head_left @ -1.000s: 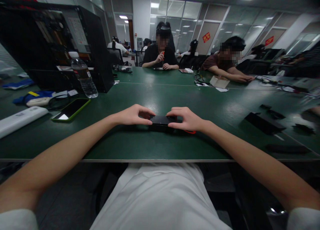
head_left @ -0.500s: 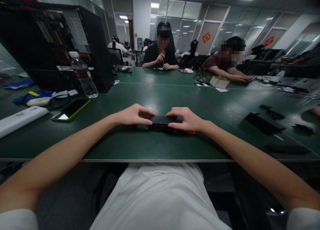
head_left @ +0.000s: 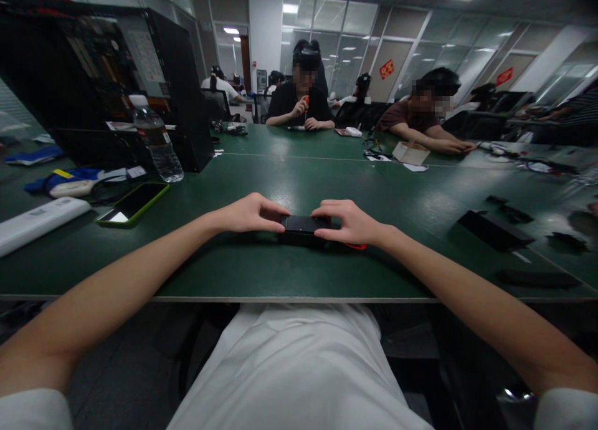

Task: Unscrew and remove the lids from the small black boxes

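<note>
A small black box-shaped device [head_left: 301, 224] with a flat top lies on the green table [head_left: 261, 268] in front of me. My left hand [head_left: 256, 214] grips its left end between thumb and fingers. The right end is held the same way by my right hand [head_left: 348, 222], thumb at the near side and fingers at the far side. Beneath the right hand a bit of something red [head_left: 355, 247] shows; most of it is hidden. What exactly the black device is cannot be made out.
To my left are a green-edged phone [head_left: 134, 204], a white elongated device [head_left: 42, 224], a water bottle [head_left: 157, 142] and a large open black computer case [head_left: 182, 93]. Black boxes and parts [head_left: 495, 229] lie at right. Two people [head_left: 299, 100] sit across the table, near a small carton [head_left: 410, 152].
</note>
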The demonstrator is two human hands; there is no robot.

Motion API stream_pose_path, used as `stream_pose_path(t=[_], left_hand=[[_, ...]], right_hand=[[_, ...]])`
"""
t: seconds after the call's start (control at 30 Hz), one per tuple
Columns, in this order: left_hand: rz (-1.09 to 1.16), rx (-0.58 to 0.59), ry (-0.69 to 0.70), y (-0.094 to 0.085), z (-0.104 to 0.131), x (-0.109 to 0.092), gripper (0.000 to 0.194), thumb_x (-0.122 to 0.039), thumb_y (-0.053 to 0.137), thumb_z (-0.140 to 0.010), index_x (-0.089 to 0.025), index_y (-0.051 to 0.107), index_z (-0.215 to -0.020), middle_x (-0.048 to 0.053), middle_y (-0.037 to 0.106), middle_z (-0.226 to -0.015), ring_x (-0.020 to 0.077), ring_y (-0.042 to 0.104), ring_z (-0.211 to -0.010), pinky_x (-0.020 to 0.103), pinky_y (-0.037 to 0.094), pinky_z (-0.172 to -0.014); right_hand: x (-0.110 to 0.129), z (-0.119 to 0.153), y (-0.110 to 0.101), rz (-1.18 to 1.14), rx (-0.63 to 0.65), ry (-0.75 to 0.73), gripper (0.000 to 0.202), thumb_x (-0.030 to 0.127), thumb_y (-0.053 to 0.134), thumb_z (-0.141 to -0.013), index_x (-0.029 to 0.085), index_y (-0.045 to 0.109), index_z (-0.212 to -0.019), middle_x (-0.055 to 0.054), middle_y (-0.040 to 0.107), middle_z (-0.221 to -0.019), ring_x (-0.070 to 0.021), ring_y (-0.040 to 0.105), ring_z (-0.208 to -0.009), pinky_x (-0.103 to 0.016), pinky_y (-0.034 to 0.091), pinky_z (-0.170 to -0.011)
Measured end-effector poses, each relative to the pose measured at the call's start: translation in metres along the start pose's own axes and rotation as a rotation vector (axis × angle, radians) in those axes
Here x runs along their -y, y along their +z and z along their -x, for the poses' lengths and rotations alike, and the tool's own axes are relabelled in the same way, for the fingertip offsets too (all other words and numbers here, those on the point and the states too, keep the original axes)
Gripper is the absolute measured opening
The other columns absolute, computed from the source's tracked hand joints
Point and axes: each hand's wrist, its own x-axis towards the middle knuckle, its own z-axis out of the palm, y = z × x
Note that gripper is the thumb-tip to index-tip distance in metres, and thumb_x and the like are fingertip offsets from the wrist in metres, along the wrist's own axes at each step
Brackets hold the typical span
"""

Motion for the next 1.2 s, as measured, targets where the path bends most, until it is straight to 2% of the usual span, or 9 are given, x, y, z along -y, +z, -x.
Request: stream_pose_path(t=[0.2, 0.47, 1.2], left_hand=[[-0.002, 0.007, -0.014, -0.0008, 0.0003, -0.0011, 0.050, -0.036, 0.080, -0.081, -0.016, 0.074, -0.127, 0.008, 0.080, -0.112, 0.0248, 0.074, -0.099, 0.034, 0.057, -0.091], [-0.058, -0.003, -0.005, -0.0010, -0.0007, 0.0006, 0.050, -0.037, 0.079, -0.082, -0.016, 0.075, -0.127, 0.007, 0.081, -0.106, 0.0240, 0.074, -0.097, 0.030, 0.056, -0.085], [-0.081, -0.018, 0.030, -0.0003, 0.0000, 0.0017, 0.050, -0.037, 0.081, -0.081, -0.015, 0.075, -0.126, 0.010, 0.080, -0.106, 0.0237, 0.073, -0.095, 0.031, 0.056, -0.084]], right_hand=[[-0.0002, 0.0004, 0.0002, 0.007, 0.002, -0.006, 0.039, 0.051, 0.064, -0.094, 0.015, 0.071, -0.108, -0.006, 0.063, -0.086, -0.0167, 0.060, -0.075, -0.028, 0.045, -0.069], [0.0007, 0.0002, -0.0003, 0.016, 0.019, -0.004, 0.039, 0.051, 0.064, -0.095, 0.015, 0.071, -0.109, -0.005, 0.063, -0.086, -0.0164, 0.060, -0.075, -0.028, 0.045, -0.069], [-0.0004, 0.0000, -0.0007, 0.014, 0.011, -0.009, 0.039, 0.051, 0.064, -0.095, 0.015, 0.072, -0.108, -0.005, 0.064, -0.085, -0.0160, 0.060, -0.074, -0.027, 0.045, -0.068]])
